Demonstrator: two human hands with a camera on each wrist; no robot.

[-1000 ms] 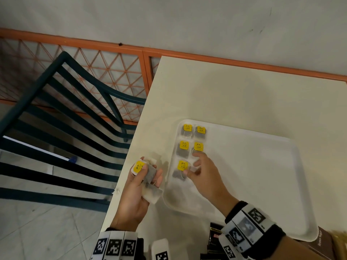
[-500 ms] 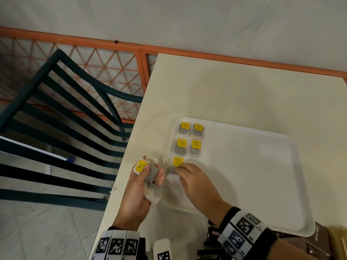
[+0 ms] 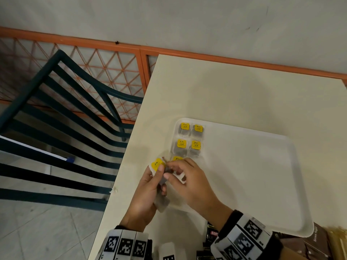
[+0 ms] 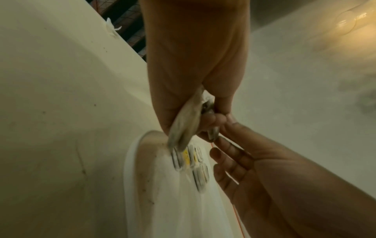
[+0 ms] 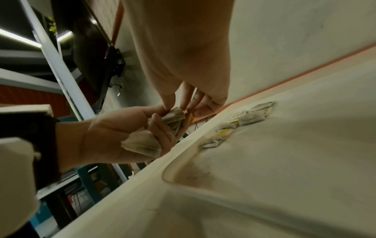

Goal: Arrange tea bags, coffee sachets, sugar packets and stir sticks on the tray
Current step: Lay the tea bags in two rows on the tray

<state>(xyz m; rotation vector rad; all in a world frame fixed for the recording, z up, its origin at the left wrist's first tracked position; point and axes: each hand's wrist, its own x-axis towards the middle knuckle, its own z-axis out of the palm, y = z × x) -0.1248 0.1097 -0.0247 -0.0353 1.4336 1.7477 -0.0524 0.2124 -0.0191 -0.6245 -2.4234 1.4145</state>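
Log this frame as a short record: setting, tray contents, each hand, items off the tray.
setting: cream table beside a dark green chair
tray: white tray with five tea bags in its far-left corner, the nearest partly hidden
left hand: left hand holds a bunch of tea bags
right hand: right hand pinches one from that bunch
off tray: dark sachets at the near edge

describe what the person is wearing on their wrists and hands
Both hands are bare, no gloves or rings visible. The left wrist carries a white band of square black-and-white coded markers. The right wrist has similar marker tiles over a black cuff.
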